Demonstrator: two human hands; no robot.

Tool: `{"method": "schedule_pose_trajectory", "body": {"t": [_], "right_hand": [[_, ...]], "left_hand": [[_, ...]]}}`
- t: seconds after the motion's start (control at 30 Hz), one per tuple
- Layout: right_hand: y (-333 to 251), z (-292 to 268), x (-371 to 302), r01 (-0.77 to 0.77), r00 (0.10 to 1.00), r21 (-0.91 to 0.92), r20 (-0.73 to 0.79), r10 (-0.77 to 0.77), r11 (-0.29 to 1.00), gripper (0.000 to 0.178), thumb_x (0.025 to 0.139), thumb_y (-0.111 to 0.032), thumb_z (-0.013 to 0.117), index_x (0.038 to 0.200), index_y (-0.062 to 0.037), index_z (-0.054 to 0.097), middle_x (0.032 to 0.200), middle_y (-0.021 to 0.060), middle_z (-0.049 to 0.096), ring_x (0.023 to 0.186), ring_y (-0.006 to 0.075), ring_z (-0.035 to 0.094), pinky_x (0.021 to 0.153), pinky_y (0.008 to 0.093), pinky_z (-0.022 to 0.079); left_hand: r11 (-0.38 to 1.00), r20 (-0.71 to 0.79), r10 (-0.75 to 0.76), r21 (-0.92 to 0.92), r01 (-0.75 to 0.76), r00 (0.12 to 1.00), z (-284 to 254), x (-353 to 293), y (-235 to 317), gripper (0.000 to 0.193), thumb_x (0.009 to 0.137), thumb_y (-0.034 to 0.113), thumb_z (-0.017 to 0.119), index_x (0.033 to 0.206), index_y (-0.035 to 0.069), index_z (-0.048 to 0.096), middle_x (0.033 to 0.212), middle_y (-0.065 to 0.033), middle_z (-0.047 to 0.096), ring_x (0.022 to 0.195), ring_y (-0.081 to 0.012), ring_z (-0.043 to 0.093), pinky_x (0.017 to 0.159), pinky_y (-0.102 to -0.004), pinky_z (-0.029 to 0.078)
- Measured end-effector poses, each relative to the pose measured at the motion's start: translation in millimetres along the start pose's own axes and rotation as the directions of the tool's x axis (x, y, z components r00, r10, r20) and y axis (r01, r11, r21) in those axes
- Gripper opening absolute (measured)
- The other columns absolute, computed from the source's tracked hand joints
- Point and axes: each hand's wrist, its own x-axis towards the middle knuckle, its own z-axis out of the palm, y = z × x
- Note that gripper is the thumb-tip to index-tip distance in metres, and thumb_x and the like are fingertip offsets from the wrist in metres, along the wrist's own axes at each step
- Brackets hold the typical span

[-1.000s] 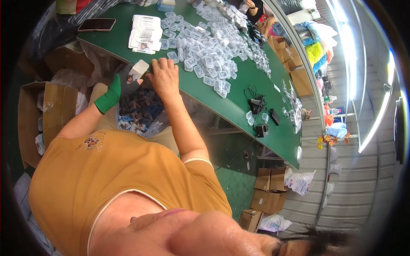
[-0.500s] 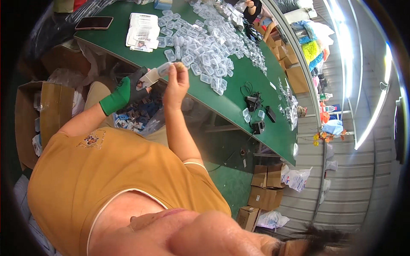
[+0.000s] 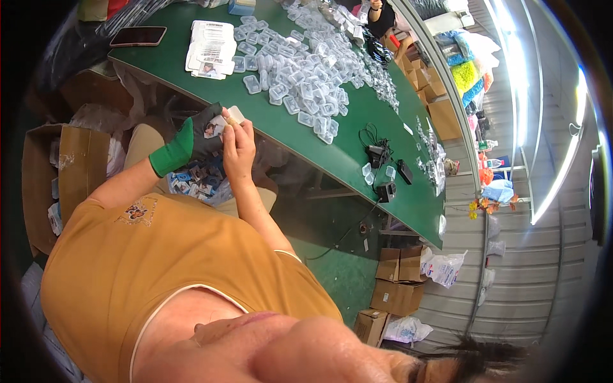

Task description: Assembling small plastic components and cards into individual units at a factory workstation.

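Above the table's near edge, my two hands meet in front of my body. My left hand (image 3: 205,131), in a green glove with a dark palm side, is closed on a small white card sleeve (image 3: 214,126) with a printed picture. My bare right hand (image 3: 239,148) pinches at its far end, where a pale flap (image 3: 236,115) stands up between the fingertips. Whether a clear case is inside cannot be made out. Many small clear plastic cases (image 3: 313,83) lie heaped on the green table (image 3: 287,143). A stack of flat printed cards (image 3: 211,48) lies left of them.
A phone (image 3: 138,36) lies at the table's left. Black adapters with cables (image 3: 378,153) sit toward the right end. Below my hands is a bag of printed pieces (image 3: 191,182); an open carton (image 3: 83,166) stands left. Another person (image 3: 381,18) is across the table.
My right hand has moved left and down, closer to my left hand. The clear case it held at the sleeve's end no longer shows; a pale flap shows there instead.
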Motion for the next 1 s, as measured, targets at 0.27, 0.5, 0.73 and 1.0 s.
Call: {"method": "schedule_pose_trajectory", "body": {"t": [0.27, 0.5, 0.73, 1.0], "right_hand": [[29.3, -34.7, 24.4, -0.264, 0.958, 0.649, 0.093, 0.27, 0.713, 0.034, 0.11, -0.029, 0.053, 0.125, -0.0013, 0.066, 0.104, 0.0054, 0.069, 0.086, 0.0133, 0.064, 0.081, 0.03, 0.052], [12.4, -26.5, 25.6, -0.471, 0.879, 0.627, 0.277, 0.388, 0.62, 0.011, 0.1, -0.015, 0.069, 0.107, -0.0071, 0.067, 0.098, 0.0005, 0.069, 0.081, 0.01, 0.063, 0.07, 0.0247, 0.052], [-1.9, -11.1, 3.5, -0.111, 0.983, 0.394, -0.092, 0.159, 0.913, 0.017, 0.106, -0.017, 0.061, 0.107, -0.0026, 0.07, 0.093, 0.0, 0.066, 0.081, 0.0087, 0.061, 0.06, 0.0245, 0.05], [2.5, -23.7, -3.8, -0.251, 0.944, 0.552, -0.043, 0.328, 0.795, 0.024, 0.107, -0.02, 0.061, 0.114, 0.0017, 0.069, 0.106, 0.0038, 0.071, 0.093, 0.0116, 0.065, 0.084, 0.0279, 0.052]], "left_hand": [[0.989, 0.215, -0.101, 0.132, 0.073, 0.971, -13.3, 3.1, 17.0, 0.056, 0.084, 0.01, 0.076, 0.135, 0.009, 0.053, 0.107, -0.0104, 0.068, 0.096, -0.0153, 0.064, 0.087, -0.0339, 0.054], [0.985, 0.196, -0.17, 0.066, 0.16, 0.966, -10.5, 10.2, 47.3, 0.086, 0.084, 0.007, 0.071, 0.161, 0.015, 0.034, 0.111, -0.0123, 0.071, 0.096, -0.024, 0.07, 0.089, -0.0367, 0.055], [0.989, 0.221, -0.031, 0.148, -0.002, 0.975, -6.4, 8.7, 45.1, 0.096, 0.082, 0.005, 0.071, 0.166, 0.019, 0.026, 0.1, -0.0104, 0.07, 0.076, -0.021, 0.065, 0.074, -0.0334, 0.055], [0.97, 0.225, 0.048, 0.222, -0.099, 0.973, -3.6, 7.1, 45.6, 0.097, 0.082, 0.004, 0.071, 0.166, 0.022, 0.026, 0.102, -0.0101, 0.069, 0.074, -0.0201, 0.064, 0.072, -0.0324, 0.055]]}}
